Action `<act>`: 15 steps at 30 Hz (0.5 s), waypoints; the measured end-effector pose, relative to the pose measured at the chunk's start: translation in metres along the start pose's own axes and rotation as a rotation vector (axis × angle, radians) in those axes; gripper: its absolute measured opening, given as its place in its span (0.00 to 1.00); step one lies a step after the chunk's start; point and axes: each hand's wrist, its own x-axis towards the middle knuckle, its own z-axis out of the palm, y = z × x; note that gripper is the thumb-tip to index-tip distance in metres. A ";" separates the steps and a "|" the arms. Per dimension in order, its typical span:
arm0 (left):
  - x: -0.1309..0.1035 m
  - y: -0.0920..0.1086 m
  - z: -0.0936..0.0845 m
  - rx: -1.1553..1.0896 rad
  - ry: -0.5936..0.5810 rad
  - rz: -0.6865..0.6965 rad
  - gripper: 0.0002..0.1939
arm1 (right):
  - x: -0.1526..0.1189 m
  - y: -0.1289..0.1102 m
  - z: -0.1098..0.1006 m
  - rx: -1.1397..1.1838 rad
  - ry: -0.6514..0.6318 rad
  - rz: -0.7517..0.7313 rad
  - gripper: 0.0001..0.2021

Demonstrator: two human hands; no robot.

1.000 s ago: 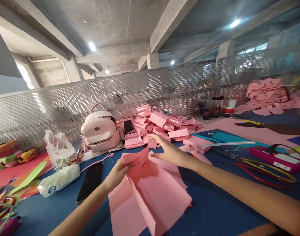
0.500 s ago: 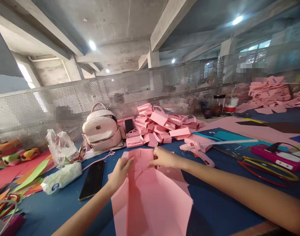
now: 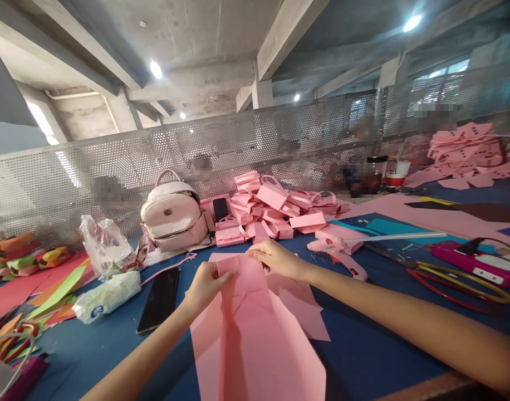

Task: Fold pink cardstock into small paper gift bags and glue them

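A creased sheet of pink paper [image 3: 263,334] lies before me, its left side folded up and its far end between my hands. My left hand [image 3: 207,285] grips the left edge of that far end, thumb on top of the paper. At the far right corner, my right hand [image 3: 275,259] pinches the sheet with bent fingers; its fingertips are partly hidden. More pink paper [image 3: 294,301] lies flat underneath, sticking out on the right. Just to the right of my right hand rests a pink glue gun [image 3: 338,256] with a long glue stick in its back.
Behind is a heap of pink paper boxes [image 3: 275,206] beside a pale backpack [image 3: 171,214]. A black phone [image 3: 158,301] and a tissue pack [image 3: 107,296] lie left. Scissors [image 3: 455,281] and a magenta power strip [image 3: 476,263] lie right. A perforated metal screen [image 3: 230,147] stands behind.
My right hand has moved slightly left and up along the paper's far end. The sheet has shifted with it, baring more of the paper underneath on the right. My left hand keeps its grip.
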 end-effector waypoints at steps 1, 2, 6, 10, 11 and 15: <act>-0.001 0.001 -0.001 0.013 0.000 0.001 0.32 | 0.000 -0.001 0.001 0.002 0.005 -0.009 0.27; -0.001 0.002 -0.001 0.027 -0.001 -0.001 0.33 | 0.000 -0.002 0.001 0.003 0.006 -0.017 0.26; -0.001 0.002 -0.003 0.049 0.001 -0.007 0.34 | -0.002 -0.004 0.003 0.006 -0.015 -0.031 0.24; 0.001 0.000 -0.003 0.028 0.027 -0.006 0.34 | -0.003 -0.005 0.003 -0.025 -0.020 -0.018 0.24; 0.002 0.001 -0.003 0.017 0.029 -0.006 0.34 | -0.003 -0.006 0.002 -0.032 -0.016 -0.014 0.24; 0.001 0.008 -0.004 -0.036 -0.055 -0.019 0.30 | -0.003 -0.009 -0.004 -0.044 0.024 -0.008 0.22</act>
